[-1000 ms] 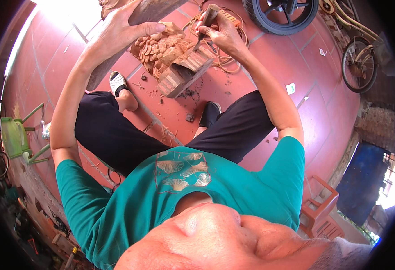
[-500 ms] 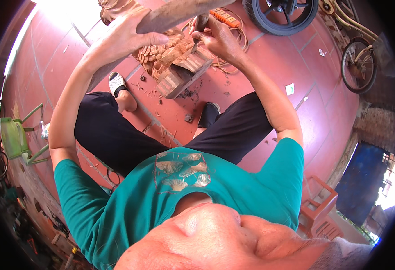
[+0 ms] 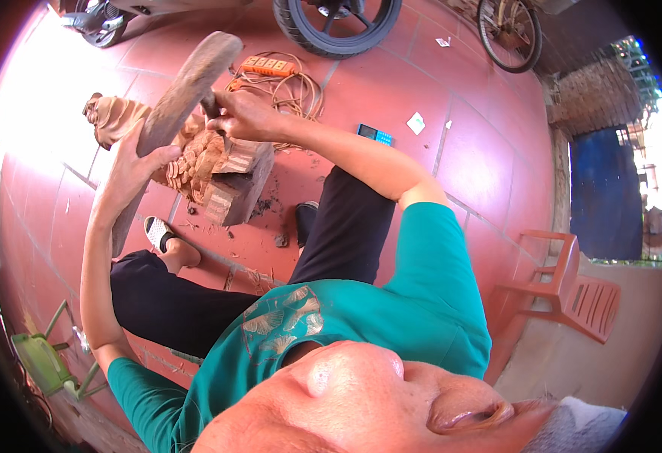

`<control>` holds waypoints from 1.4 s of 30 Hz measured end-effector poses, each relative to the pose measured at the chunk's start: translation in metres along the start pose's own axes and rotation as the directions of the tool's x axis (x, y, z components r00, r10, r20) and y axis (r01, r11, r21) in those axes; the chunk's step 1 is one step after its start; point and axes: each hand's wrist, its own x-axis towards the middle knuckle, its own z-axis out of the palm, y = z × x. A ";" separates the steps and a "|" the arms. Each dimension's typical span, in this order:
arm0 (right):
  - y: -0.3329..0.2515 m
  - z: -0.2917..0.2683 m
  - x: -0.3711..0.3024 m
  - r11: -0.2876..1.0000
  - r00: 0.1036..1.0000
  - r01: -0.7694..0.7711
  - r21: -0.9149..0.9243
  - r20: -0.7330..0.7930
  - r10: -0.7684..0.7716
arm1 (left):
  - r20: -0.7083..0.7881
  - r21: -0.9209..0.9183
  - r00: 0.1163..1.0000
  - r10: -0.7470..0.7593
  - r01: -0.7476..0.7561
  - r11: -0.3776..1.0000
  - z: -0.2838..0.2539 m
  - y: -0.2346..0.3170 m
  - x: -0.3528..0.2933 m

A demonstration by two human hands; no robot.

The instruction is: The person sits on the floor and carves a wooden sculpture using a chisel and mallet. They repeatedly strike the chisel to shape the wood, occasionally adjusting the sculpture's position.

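Observation:
A long, thick wooden club (image 3: 187,83) slants across the carving, with my left hand (image 3: 129,172) closed around its middle. My right hand (image 3: 246,117) grips a chisel by its dark handle (image 3: 210,104). The club's upper end overlaps the top of that handle; I cannot tell whether they touch. Beneath both hands a carved piece of wood (image 3: 195,167) lies on its side, with scale-like relief and a squared block at its near end. My right fingers hide most of the chisel, and its blade tip is not visible.
Wood chips and dark crumbs (image 3: 267,205) lie on the red tiles before my feet. Beyond are an orange power strip (image 3: 267,66) with coiled cable and a motorbike wheel (image 3: 338,26). A small blue phone (image 3: 375,134) lies right; chairs, green (image 3: 44,362) and red (image 3: 565,291), stand aside.
My view has swung, so the carving and both hands appear farther left and lower. The club has come round steeper, its upper end now by the chisel handle. Both hands keep their holds.

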 end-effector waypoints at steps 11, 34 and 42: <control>-0.007 0.018 -0.004 0.990 0.997 0.073 -0.124 0.043 -0.068 | -0.160 -0.070 0.987 -0.007 -0.005 0.998 -0.016 -0.008 -0.006; 0.005 0.009 0.019 0.994 0.985 0.062 -0.091 0.167 -0.046 | -0.396 -0.572 0.902 -0.172 -0.096 0.814 0.066 0.020 -0.096; -0.018 0.006 -0.005 0.990 0.987 0.050 -0.129 0.161 -0.029 | -0.379 -0.578 0.915 -0.142 -0.114 0.808 0.081 0.006 -0.107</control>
